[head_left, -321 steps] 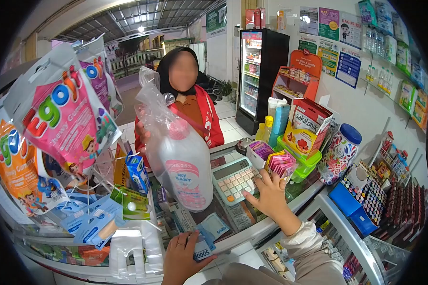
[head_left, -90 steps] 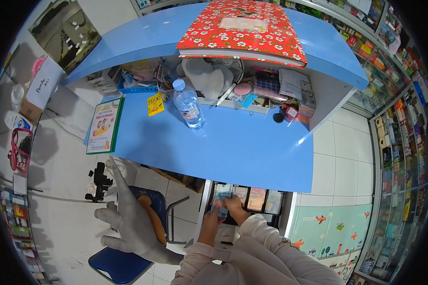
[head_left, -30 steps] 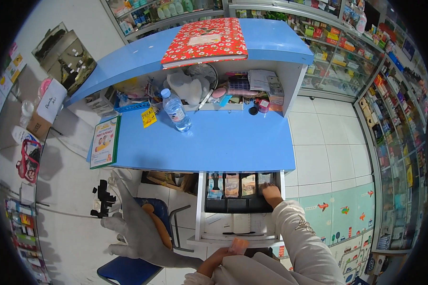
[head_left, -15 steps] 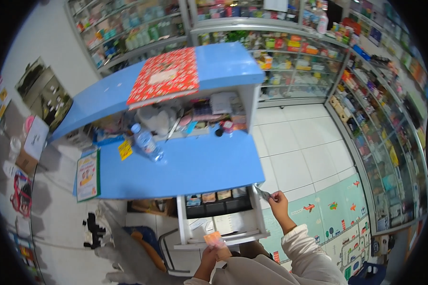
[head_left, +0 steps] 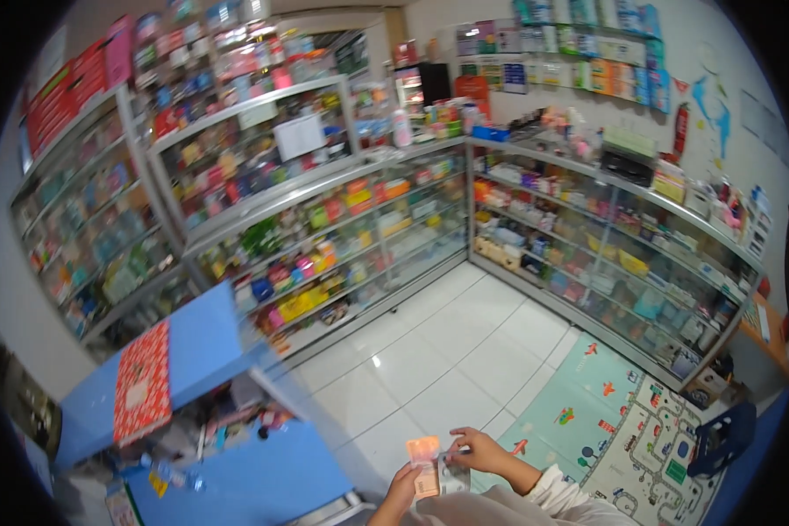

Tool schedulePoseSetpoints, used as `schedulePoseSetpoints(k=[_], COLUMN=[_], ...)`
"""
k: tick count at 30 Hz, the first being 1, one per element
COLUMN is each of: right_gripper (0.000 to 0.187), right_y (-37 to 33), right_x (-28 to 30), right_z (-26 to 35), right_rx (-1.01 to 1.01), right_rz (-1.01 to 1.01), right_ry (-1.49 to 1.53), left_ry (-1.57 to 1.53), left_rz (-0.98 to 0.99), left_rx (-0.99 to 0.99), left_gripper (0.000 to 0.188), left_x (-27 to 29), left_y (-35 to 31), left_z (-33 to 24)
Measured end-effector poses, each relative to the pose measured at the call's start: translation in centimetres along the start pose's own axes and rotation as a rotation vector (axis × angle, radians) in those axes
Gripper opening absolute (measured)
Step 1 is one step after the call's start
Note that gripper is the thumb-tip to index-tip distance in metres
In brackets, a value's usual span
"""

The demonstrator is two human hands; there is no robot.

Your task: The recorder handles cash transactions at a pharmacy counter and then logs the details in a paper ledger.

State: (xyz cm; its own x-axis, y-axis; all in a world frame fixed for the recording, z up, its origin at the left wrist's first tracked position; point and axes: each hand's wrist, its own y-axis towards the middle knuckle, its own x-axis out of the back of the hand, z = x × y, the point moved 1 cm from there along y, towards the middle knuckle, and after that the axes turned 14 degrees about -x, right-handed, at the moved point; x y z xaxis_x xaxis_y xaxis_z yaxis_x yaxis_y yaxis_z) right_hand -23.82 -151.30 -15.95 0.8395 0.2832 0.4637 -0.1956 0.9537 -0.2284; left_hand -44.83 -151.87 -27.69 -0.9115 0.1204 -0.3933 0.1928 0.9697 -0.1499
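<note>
My left hand (head_left: 400, 489) grips an orange banknote (head_left: 425, 466), held upright near the lower edge of the head view. Close on its right, my right hand (head_left: 482, 454) pinches a grey banknote (head_left: 453, 478) between thumb and fingers. The two notes are side by side and seem to overlap a little; whether they touch, I cannot tell. Both hands are over the floor, to the right of the blue desk (head_left: 263, 469). Motion blurs the desk, and its drawer is mostly out of view.
A red patterned book (head_left: 144, 386) lies on the desk's raised ledge, with a clear plastic bottle (head_left: 180, 476) below it. Glass display cabinets (head_left: 394, 237) line the far side and the right (head_left: 614, 245). A play mat (head_left: 579, 421) covers floor beside a dark blue plastic chair (head_left: 723, 443).
The view has swung right and up, so the desk now sits at lower left. My right hand has left the drawer's side and brought the grey banknote next to the orange one.
</note>
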Motion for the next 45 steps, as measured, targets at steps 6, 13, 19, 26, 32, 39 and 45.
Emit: schedulePoseSetpoints(k=[6, 13, 19, 26, 32, 39, 45], right_gripper=[0.012, 0.033, 0.065, 0.038, 0.047, 0.053, 0.048], right_y=[8.1, 23.6, 36.0, 40.4, 48.9, 72.0, 91.3], right_x=[11.8, 18.5, 30.6, 54.6, 67.6, 79.4, 83.1], right_z=[-0.3, 2.1, 0.8, -6.7, 1.1, 4.7, 5.3], right_rx=[-0.149, 0.060, 0.150, 0.123, 0.117, 0.135, 0.159], right_rz=[-0.124, -0.243, -0.360, -0.645, -0.455, -0.109, 0.258], right_ry=[0.343, 0.347, 0.795, 1.652, 1.220, 1.165, 1.286], left_ry=[0.020, 0.120, -0.470, -0.780, -0.576, -0.683, -0.792], left_rz=[0.170, 0.089, -0.394, -0.593, -0.499, -0.495, -0.863], left_rx=[0.095, -0.253, -0.291, -0.196, -0.168, -0.268, -0.334], left_gripper=[0.032, 0.028, 0.020, 0.014, 0.012, 0.013, 0.010], left_x=[-15.3, -11.0, 0.6, 2.9, -10.4, -11.7, -13.6], left_y=[10.5, 28.3, 46.1, 72.8, 86.5, 98.3, 102.2], left_z=[-8.8, -7.9, -15.8, -14.4, -20.9, -21.1, -25.2])
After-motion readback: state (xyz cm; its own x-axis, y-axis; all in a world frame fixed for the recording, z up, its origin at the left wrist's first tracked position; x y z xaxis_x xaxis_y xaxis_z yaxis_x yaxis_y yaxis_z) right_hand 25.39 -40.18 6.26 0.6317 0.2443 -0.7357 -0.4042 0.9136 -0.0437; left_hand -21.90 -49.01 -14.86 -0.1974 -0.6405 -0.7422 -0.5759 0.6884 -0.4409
